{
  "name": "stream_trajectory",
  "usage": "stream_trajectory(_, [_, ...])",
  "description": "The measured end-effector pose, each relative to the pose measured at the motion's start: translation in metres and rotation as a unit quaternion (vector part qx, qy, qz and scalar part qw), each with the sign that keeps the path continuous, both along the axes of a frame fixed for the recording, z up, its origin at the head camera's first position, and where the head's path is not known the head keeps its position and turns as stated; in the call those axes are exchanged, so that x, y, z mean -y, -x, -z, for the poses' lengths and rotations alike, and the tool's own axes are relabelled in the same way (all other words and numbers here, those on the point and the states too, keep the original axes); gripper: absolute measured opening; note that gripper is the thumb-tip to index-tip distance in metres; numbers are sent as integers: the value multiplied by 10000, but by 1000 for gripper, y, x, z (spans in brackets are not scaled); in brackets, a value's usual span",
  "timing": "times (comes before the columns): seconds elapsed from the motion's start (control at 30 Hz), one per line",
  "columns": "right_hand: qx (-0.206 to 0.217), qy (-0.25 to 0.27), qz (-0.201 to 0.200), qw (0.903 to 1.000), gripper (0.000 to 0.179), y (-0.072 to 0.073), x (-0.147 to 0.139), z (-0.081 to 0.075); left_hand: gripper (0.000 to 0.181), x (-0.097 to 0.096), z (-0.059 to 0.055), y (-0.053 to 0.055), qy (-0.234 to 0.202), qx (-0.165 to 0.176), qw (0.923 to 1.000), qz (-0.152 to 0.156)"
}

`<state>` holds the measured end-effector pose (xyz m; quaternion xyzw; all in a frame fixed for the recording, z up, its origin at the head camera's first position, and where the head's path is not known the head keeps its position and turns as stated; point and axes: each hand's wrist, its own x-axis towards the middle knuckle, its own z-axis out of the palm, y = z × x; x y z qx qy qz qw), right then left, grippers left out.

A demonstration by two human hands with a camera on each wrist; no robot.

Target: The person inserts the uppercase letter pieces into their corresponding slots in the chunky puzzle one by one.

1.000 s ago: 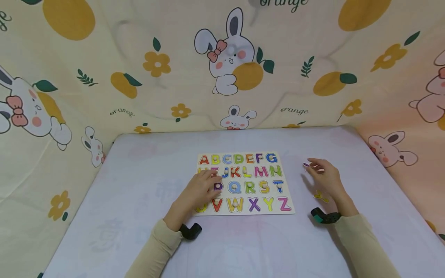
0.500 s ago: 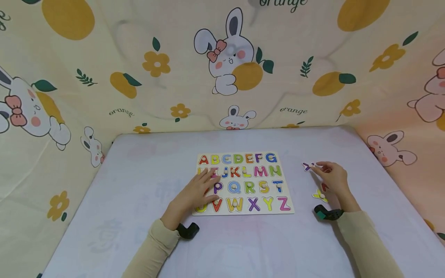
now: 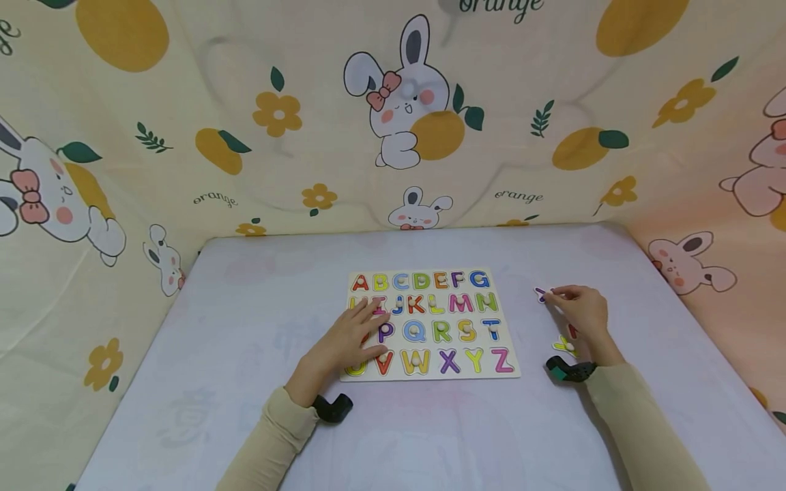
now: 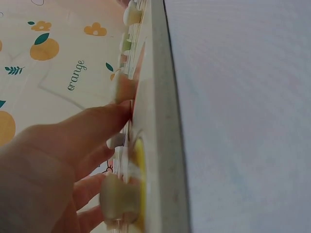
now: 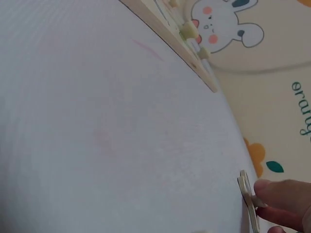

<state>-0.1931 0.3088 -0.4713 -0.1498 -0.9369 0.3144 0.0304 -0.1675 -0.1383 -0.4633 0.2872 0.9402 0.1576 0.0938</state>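
Observation:
A letter puzzle board [image 3: 426, 345] lies on the table, with knobbed letter pieces in most recesses. The X, Y and Z spots along its front row show no knobs. My left hand [image 3: 346, 335] rests on the board's left side with fingers spread, covering part of the H and O area. In the left wrist view, the thumb [image 4: 104, 119] touches the board's face among the knobs. To the right of the board, my right hand [image 3: 580, 312] pinches the knob of a purple letter X piece [image 3: 540, 295], partly hidden by the fingertips. The right wrist view has this piece [image 5: 248, 201] edge-on.
A yellow letter Y piece [image 3: 563, 346] lies on the table below my right hand. Beside it, a red piece [image 3: 573, 331] is mostly hidden by that hand. A patterned cloth [image 3: 276, 177] stands behind the white-covered table [image 3: 258, 293].
My right hand has drawn slightly nearer and lower with the purple X, whose tilt has varied. The left hand has shifted slightly left, uncovering the P.

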Motion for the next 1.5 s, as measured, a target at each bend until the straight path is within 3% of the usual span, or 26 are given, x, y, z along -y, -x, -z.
stream_trajectory(0.23, [-472, -63, -69, 9988, 37, -3, 8, -2, 65, 0, 0, 0, -25, 21, 10000, -1])
stream_trajectory(0.37, [-766, -3, -571, 9954, 33, -11, 21, -3, 64, 0, -1, 0, 8, -8, 10000, 0])
stream_trajectory(0.53, [-780, 72, -1243, 9892, 30, -24, 44, -10, 64, 0, -2, -2, 34, 72, 9999, -92])
stream_trajectory(0.77, [-772, 308, -1884, 9786, 19, -45, 77, -16, 63, -1, -2, -2, 28, 227, 9995, -209])
stream_trajectory(0.9, [-733, 437, -2238, 9709, 16, -56, 95, -18, 63, -2, -1, -2, 90, 253, 9993, -244])
stream_trajectory(1.2, [-885, 614, -3217, 9407, 12, -68, 130, -10, 62, -2, -2, -3, 58, 200, 9996, -180])
stream_trajectory(1.5, [-658, 532, -3632, 9279, 13, -70, 146, -4, 63, -1, -2, -3, 127, 220, 9996, -157])
